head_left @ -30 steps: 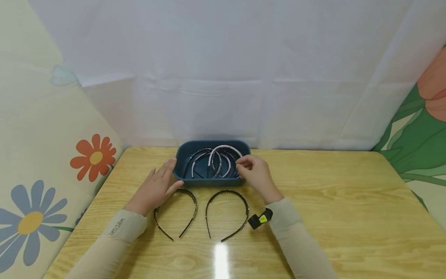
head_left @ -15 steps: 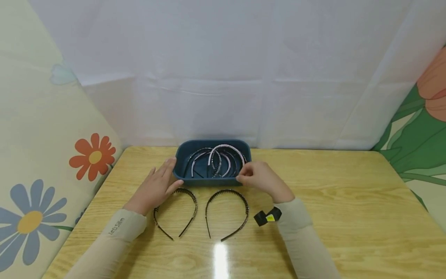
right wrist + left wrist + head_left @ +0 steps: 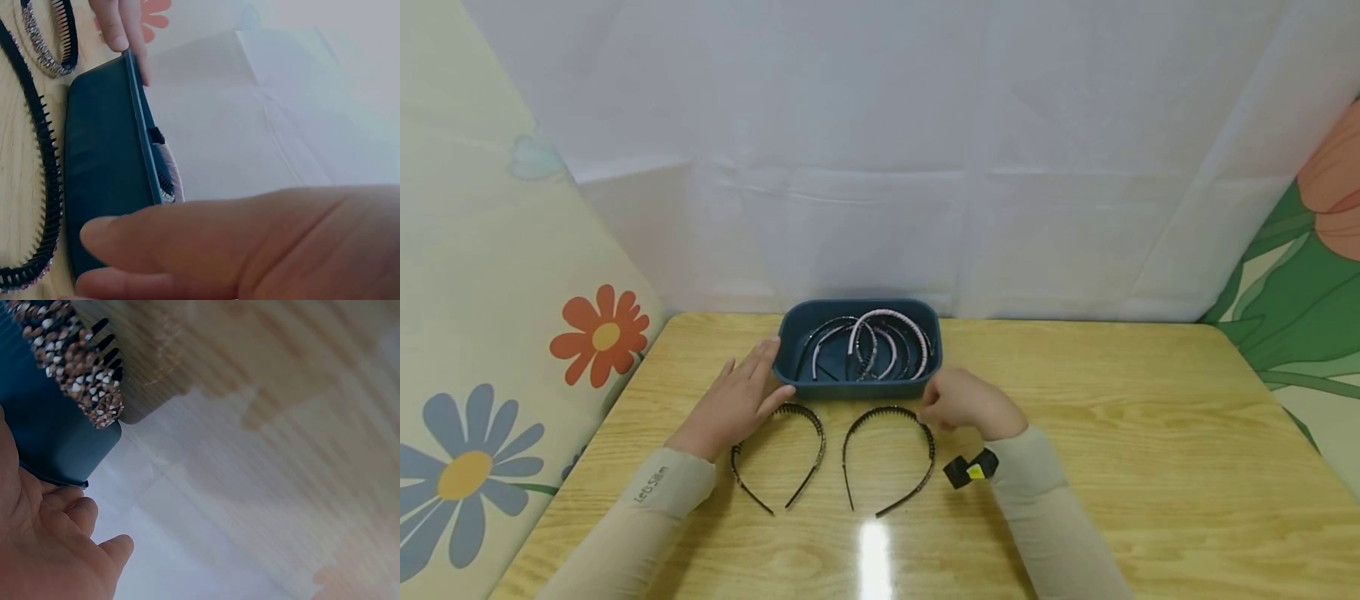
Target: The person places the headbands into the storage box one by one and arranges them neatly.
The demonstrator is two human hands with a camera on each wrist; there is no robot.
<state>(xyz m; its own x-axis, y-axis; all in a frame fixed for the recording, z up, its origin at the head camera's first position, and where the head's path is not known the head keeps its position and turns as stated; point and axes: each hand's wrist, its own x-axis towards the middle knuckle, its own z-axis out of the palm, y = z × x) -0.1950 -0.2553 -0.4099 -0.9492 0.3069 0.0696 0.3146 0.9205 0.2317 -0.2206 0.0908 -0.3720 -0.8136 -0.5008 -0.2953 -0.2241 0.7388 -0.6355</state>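
Observation:
My left hand [image 3: 730, 408] rests on the left end of a dark blue tray [image 3: 857, 388], fingers straight along its side and thumb at the front rim. Inside the tray lie several headbands, among them a pale pink wrapped one [image 3: 886, 315]. On the table in front are two black toothed headbands: a left headband [image 3: 817, 433], partly under my left hand and set with bronze and silver stones, and a right headband [image 3: 933, 450]. My right hand [image 3: 973, 404] is by the tray's front right corner, close to the right headband. Its thumb and finger show nothing between them in the right wrist view.
A wood-grain table [image 3: 1150, 442] extends to the right. White cloth [image 3: 865, 167] hangs behind the tray, with flower-printed cloth [image 3: 467, 333] at the left. A black strap piece [image 3: 970, 469] hangs at the right sleeve.
My right hand has drawn back from inside the tray, over its front right corner, and down toward the right headband. My left hand, the tray and both table headbands have stayed put.

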